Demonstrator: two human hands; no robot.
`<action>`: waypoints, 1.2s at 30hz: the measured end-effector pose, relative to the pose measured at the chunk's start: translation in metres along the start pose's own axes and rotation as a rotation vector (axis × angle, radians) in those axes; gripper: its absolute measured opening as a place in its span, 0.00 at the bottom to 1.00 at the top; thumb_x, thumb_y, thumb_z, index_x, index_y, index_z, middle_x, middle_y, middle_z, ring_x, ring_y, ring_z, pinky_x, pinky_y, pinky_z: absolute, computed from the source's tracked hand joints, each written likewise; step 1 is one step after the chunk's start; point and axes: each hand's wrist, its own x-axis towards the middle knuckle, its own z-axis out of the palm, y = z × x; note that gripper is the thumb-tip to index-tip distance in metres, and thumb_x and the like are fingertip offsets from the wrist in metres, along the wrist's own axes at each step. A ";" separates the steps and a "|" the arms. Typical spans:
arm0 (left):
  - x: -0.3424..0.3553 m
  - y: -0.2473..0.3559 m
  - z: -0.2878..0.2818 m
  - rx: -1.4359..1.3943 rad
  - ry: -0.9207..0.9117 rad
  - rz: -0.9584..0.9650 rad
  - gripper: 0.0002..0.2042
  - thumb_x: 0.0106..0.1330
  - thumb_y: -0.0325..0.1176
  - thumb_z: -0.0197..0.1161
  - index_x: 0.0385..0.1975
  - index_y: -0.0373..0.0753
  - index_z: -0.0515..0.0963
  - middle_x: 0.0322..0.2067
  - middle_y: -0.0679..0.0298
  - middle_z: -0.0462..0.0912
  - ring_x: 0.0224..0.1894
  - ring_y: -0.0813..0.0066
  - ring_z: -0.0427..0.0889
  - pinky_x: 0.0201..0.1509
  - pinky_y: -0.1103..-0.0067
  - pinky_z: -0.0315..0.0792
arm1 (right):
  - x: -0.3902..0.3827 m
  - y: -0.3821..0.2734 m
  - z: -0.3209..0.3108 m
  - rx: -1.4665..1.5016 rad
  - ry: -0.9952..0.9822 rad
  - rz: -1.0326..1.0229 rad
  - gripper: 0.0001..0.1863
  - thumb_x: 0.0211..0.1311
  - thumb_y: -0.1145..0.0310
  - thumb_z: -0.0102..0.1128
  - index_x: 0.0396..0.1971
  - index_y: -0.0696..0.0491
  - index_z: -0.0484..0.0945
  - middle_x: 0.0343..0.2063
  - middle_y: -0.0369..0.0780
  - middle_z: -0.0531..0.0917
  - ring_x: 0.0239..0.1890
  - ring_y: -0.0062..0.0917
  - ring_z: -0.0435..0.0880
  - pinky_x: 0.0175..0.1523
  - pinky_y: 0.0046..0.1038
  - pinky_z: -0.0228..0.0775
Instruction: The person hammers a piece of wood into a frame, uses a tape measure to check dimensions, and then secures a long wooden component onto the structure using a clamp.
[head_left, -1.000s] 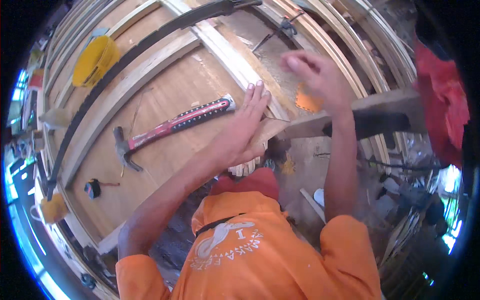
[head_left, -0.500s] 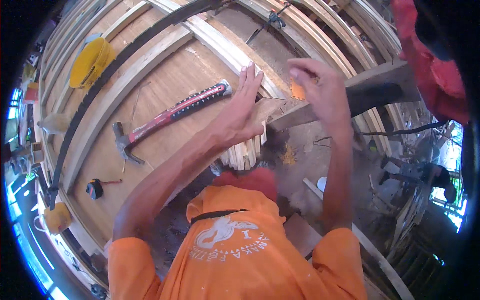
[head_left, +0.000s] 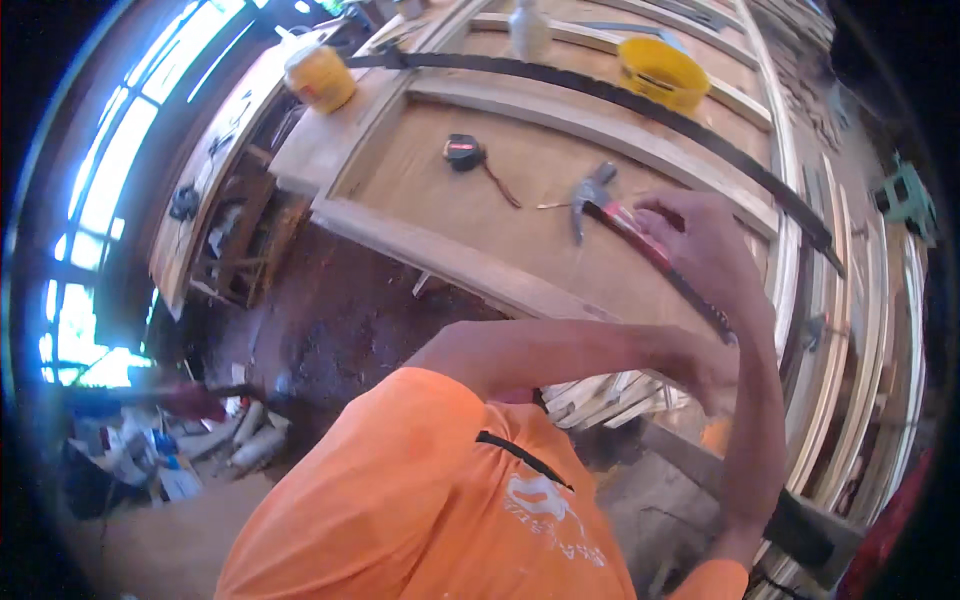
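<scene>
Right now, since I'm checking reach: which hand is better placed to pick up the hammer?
Right. The right hand sits over the hammer, at its handle. The left arm reaches lower, its hand hidden behind the right forearm.

One hammer (head_left: 600, 205), one tape measure (head_left: 463, 152), two yellow containers (head_left: 661, 72).

Workbench top (head_left: 480, 200): bare wood sheet, matt, light brown, w/ pale planed wood frame strips (head_left: 590, 125) on it. Hammer (head_left: 600, 205): dull grey metal head, red-and-black handle, prob. rubber/plastic. Tape measure (head_left: 462, 152): black plastic, slight sheen. Bucket (head_left: 662, 72): yellow plastic, smooth. Long curved strip (head_left: 640, 105): dark, matt, material unclear. Shirt (head_left: 420, 500): orange cloth, matt. Floor (head_left: 340, 310): rough, dusty.
</scene>
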 end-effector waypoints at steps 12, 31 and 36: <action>0.017 -0.035 0.020 -0.249 -0.085 0.081 0.34 0.56 0.42 0.75 0.63 0.33 0.76 0.61 0.48 0.80 0.61 0.54 0.78 0.67 0.61 0.68 | 0.073 -0.015 0.057 0.061 -0.048 -0.344 0.12 0.67 0.67 0.67 0.42 0.61 0.87 0.26 0.44 0.87 0.29 0.29 0.85 0.40 0.33 0.77; 0.068 -0.087 0.071 0.037 0.052 -0.005 0.40 0.53 0.46 0.76 0.66 0.33 0.71 0.64 0.46 0.74 0.65 0.49 0.73 0.69 0.54 0.63 | 0.222 -0.040 0.163 0.686 -0.591 -0.174 0.32 0.61 0.62 0.76 0.63 0.55 0.78 0.51 0.41 0.85 0.57 0.23 0.81 0.62 0.29 0.74; 0.093 -0.098 0.083 0.067 0.049 -0.027 0.42 0.52 0.46 0.76 0.66 0.33 0.70 0.65 0.46 0.73 0.66 0.48 0.71 0.70 0.52 0.61 | 0.220 -0.062 0.153 0.962 -0.635 -0.114 0.30 0.63 0.61 0.70 0.64 0.57 0.77 0.49 0.43 0.85 0.58 0.25 0.81 0.64 0.28 0.73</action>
